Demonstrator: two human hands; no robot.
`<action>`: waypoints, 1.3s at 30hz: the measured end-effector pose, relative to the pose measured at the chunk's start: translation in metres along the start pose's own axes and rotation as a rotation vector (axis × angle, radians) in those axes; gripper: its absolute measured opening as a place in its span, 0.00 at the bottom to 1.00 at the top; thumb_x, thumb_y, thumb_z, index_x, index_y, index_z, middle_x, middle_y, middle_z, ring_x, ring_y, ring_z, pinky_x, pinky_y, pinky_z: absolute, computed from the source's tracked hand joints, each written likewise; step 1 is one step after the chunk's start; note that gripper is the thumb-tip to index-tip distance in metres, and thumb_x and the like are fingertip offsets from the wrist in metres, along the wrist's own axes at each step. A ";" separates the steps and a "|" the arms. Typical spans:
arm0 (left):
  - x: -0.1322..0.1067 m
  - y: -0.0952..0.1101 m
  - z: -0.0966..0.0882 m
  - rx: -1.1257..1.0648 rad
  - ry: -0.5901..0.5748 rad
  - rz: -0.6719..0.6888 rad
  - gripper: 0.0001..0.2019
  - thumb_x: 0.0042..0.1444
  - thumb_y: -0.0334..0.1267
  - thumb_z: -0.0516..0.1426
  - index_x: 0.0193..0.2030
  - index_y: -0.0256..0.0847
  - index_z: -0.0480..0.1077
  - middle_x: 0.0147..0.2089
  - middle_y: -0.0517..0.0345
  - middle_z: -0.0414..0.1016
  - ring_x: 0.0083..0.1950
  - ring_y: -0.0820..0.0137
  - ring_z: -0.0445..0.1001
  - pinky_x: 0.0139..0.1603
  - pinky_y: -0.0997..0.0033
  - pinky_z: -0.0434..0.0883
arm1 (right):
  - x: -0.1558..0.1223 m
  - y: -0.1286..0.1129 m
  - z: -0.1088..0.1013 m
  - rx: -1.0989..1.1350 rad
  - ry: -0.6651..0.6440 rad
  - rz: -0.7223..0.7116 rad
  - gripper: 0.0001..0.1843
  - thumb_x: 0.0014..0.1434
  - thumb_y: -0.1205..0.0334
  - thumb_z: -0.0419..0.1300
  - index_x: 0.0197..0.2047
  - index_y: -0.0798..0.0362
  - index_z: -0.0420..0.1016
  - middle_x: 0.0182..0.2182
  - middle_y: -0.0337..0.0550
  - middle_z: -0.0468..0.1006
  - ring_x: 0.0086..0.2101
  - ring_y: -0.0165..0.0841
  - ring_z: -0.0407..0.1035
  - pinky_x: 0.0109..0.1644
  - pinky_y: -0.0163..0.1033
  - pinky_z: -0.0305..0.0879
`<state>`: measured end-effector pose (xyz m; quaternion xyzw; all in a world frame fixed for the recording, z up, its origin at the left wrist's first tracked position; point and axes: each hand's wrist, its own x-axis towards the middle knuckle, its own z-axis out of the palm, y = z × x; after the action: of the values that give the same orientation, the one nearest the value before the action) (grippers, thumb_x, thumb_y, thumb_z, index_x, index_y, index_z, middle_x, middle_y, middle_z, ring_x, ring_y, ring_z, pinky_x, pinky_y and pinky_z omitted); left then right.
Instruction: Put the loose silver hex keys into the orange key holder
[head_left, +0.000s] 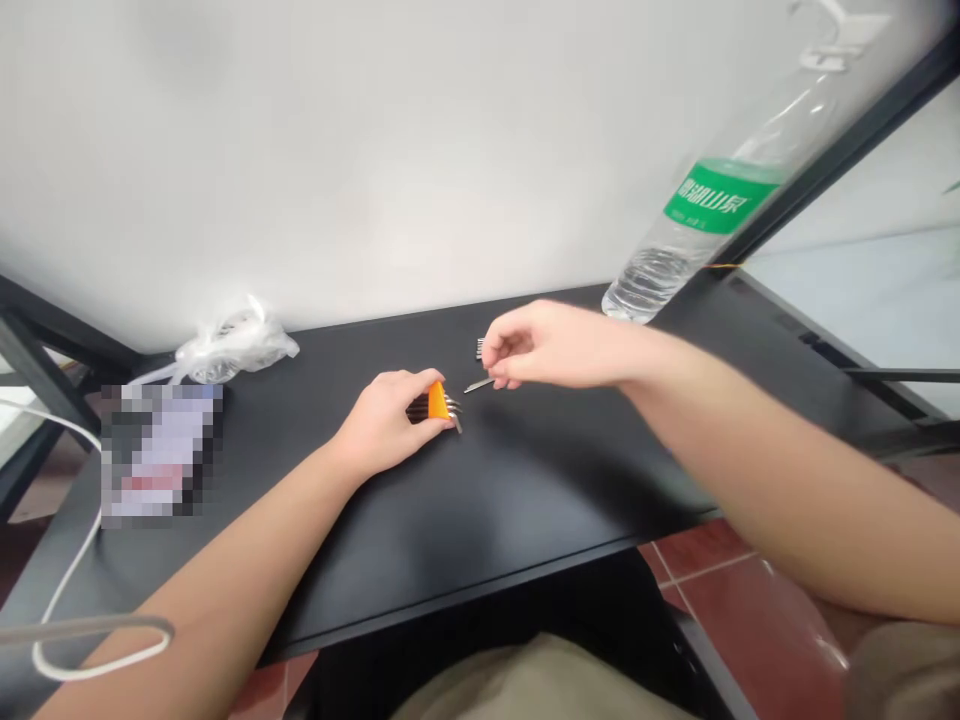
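My left hand (386, 425) grips an orange hex key holder (437, 401) between thumb and fingers, a little above or on the black desk. Several silver metal keys (454, 410) stick out of its right side. Just right of it, my right hand (529, 345) pinches a thin metal rod (478, 384), its tip pointing left towards the holder but apart from it. The rod's other end is hidden by the fingers. Behind the right hand, a small row of silver metal pieces (480, 348) lies on the desk, partly covered by that hand.
The black desk (480, 530) meets a white wall. A large water bottle (697, 210) with a green label stands at the back right. At the back left lies a crumpled clear plastic bag (240, 345), near a blurred-out object (161, 455) and a white cable (64, 580).
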<state>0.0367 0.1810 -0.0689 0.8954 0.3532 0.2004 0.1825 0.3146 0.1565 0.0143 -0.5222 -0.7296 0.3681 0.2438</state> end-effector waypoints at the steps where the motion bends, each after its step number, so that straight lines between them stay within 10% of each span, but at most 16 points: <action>1: 0.000 0.000 0.000 -0.005 0.000 0.001 0.21 0.57 0.51 0.65 0.54 0.46 0.74 0.40 0.59 0.79 0.40 0.64 0.77 0.51 0.63 0.72 | 0.006 0.004 0.006 0.011 -0.047 0.029 0.05 0.55 0.70 0.68 0.36 0.51 0.81 0.31 0.43 0.82 0.33 0.38 0.77 0.36 0.40 0.72; 11: -0.002 -0.006 0.001 -0.040 -0.027 0.025 0.19 0.59 0.46 0.65 0.55 0.48 0.71 0.44 0.60 0.80 0.44 0.63 0.76 0.57 0.60 0.70 | 0.027 0.059 0.047 0.218 -0.004 0.104 0.07 0.53 0.71 0.61 0.36 0.51 0.74 0.33 0.43 0.82 0.35 0.38 0.78 0.39 0.42 0.74; 39: 0.000 -0.004 0.000 -0.036 -0.051 0.008 0.17 0.59 0.46 0.64 0.54 0.48 0.72 0.38 0.61 0.77 0.41 0.64 0.75 0.57 0.58 0.69 | 0.024 0.072 0.059 0.033 0.002 0.037 0.11 0.52 0.69 0.60 0.40 0.49 0.73 0.35 0.39 0.75 0.36 0.34 0.71 0.40 0.39 0.67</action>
<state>0.0341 0.1838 -0.0709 0.8982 0.3412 0.1847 0.2066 0.3050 0.1759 -0.0791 -0.5321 -0.7133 0.3839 0.2462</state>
